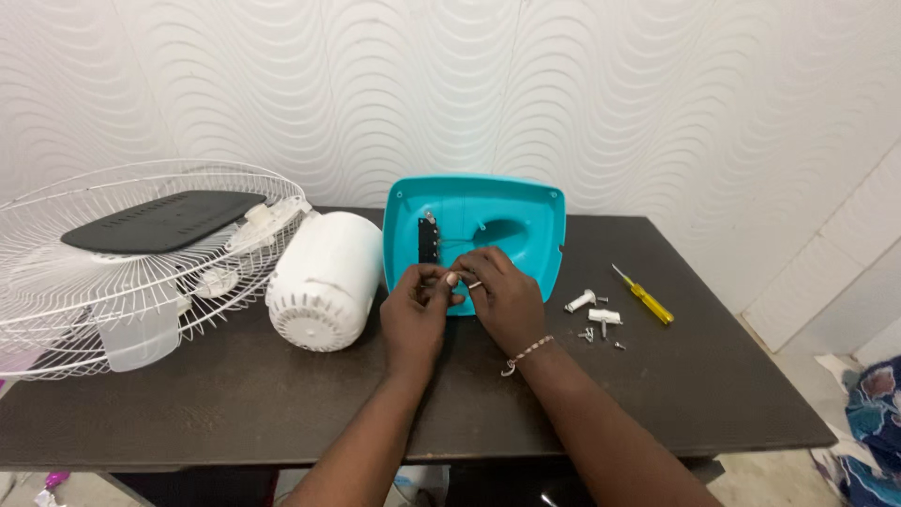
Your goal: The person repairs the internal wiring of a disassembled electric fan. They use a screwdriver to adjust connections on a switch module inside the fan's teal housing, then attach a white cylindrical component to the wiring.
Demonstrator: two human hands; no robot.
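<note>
A turquoise plastic fan base shell (526, 211) stands tilted on the dark table (676, 394), its hollow inside facing me, with a black switch block (427, 239) fixed in it. My left hand (415, 314) and my right hand (502, 296) meet at the shell's lower rim. Both pinch a thin white wire or small part (462, 281) between their fingertips. A bead bracelet sits on my right wrist. What lies under the fingers is hidden.
A white fan motor housing (324, 277) lies left of the shell. A white wire fan grille (113, 253) holding a black panel (160, 221) and white parts overhangs the table's left edge. Right of my hands lie white plastic pieces (593, 308), small screws and a yellow-handled screwdriver (646, 298).
</note>
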